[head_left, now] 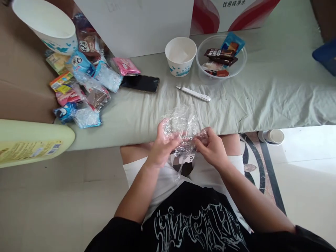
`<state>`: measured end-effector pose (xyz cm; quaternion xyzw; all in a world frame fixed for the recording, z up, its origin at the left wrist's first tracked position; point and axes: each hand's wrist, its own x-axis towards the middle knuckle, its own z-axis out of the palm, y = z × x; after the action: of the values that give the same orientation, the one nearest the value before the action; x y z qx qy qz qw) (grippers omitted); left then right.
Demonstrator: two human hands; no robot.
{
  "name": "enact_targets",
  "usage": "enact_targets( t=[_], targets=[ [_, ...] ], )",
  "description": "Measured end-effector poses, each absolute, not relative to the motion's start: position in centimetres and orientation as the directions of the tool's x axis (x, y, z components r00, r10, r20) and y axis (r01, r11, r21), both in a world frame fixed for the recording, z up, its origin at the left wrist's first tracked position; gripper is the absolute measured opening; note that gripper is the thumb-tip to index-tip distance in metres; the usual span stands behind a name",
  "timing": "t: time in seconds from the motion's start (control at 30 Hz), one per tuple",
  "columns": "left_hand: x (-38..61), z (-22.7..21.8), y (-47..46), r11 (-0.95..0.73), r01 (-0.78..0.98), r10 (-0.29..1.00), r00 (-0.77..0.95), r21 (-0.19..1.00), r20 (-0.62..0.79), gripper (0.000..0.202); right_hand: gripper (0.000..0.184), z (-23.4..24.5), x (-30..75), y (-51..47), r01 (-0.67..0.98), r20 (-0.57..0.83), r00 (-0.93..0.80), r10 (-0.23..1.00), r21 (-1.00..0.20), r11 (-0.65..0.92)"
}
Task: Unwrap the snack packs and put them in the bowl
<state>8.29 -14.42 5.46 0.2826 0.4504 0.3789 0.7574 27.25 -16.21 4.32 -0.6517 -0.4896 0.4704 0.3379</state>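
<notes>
A crumpled sheet of clear plastic wrap is stretched between my hands, at the table's near edge above my lap. My left hand grips its left side, with the thumb laid across it. On the other side my right hand pinches the film between thumb and fingers. Whether anything is wrapped inside the film, I cannot tell. Just beyond the film lies a white pen-like cutter on the cloth. A white paper cup stands behind it.
To the right of the cup, a clear round tub holds snack packets. A phone lies beside a heap of wrapped packets. A large paper tub, a yellow jug and big boxes border the green cloth.
</notes>
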Motion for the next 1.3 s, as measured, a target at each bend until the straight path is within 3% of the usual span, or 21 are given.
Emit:
enact_targets(
  t=[0.1, 0.2, 0.27, 0.37, 0.47, 0.57, 0.63, 0.73, 0.87, 1.0, 1.1, 1.17, 1.3],
  targets=[
    [8.3, 5.8, -14.6, 0.476, -0.168, 0.867, 0.254, 0.863, -0.429, 0.112, 0.041, 4.3, 27.2, -16.9, 0.087, -0.297, 0.131, 0.946, -0.947, -0.309],
    [8.1, 5.2, -15.5, 0.382, -0.121, 0.890, 0.313, 0.916, -0.331, 0.116, 0.056, 4.4, 27.2, -17.5, -0.001, -0.240, 0.165, 0.957, -0.970, -0.244],
    [8.1, 4.5, -16.2, 0.274, -0.131, 0.919, 0.328, 0.953, -0.220, 0.108, 0.049, 4.5, 27.2, -17.8, -0.007, -0.177, 0.156, 0.972, -0.984, -0.178],
    [7.9, 3.7, -16.8, 0.084, -0.170, 0.967, 0.251, 0.982, -0.039, 0.076, 0.023, 4.3, 27.4, -18.4, -0.009, -0.072, 0.124, 0.990, -0.997, -0.072],
    [7.3, 3.6, -16.5, -0.054, -0.180, 0.983, 0.163, 0.982, 0.084, 0.049, 0.009, 4.0, 27.9, -19.0, 0.012, 0.003, 0.056, 0.998, -1.000, 0.002],
    [6.4, 4.1, -15.9, -0.141, -0.063, 0.968, 0.200, 0.988, 0.151, 0.017, 0.007, 4.2, 28.6, -19.2, 0.109, 0.055, -0.060, 0.997, -0.992, 0.061],
    [5.7, 4.5, -15.6, -0.179, 0.090, 0.947, 0.285, 0.980, 0.147, 0.020, 0.022, 4.6, 29.0, -19.2, 0.207, 0.053, -0.119, 0.992, -0.975, 0.077],
    [5.1, 4.7, -15.1, -0.257, 0.339, 0.925, 0.357, 0.905, 0.129, 0.042, 0.035, 5.0, 29.4, -18.9, 0.415, 0.001, -0.144, 0.990, -0.908, 0.061],
    [4.9, 4.4, -14.7, -0.356, 0.515, 0.917, 0.352, 0.780, 0.186, 0.018, 0.018, 5.1, 29.5, -18.4, 0.666, 0.114, -0.107, 0.988, -0.730, 0.156],
    [4.7, 4.6, -14.9, -0.387, 0.492, 0.910, 0.337, 0.780, 0.239, 0.014, 0.015, 5.8, 29.5, -18.4, 0.779, 0.386, -0.078, 0.919, -0.552, 0.298],
    [4.3, 5.5, -15.4, -0.391, 0.467, 0.910, 0.327, 0.793, 0.256, 0.013, 0.007, 7.2, 29.7, -18.7, 0.797, 0.497, -0.111, 0.861, -0.472, 0.376],
    [4.1, 6.3, -15.5, -0.395, 0.419, 0.903, 0.342, 0.818, 0.261, 0.014, 0.010, 8.2, 29.8, -18.9, 0.738, 0.477, -0.179, 0.861, -0.514, 0.438],
    [4.2, 7.4, -15.2, -0.358, 0.193, 0.890, 0.366, 0.913, 0.272, 0.013, 0.012, 9.5, 29.9, -18.9, 0.465, 0.310, -0.311, 0.899, -0.775, 0.428]
  ],
)
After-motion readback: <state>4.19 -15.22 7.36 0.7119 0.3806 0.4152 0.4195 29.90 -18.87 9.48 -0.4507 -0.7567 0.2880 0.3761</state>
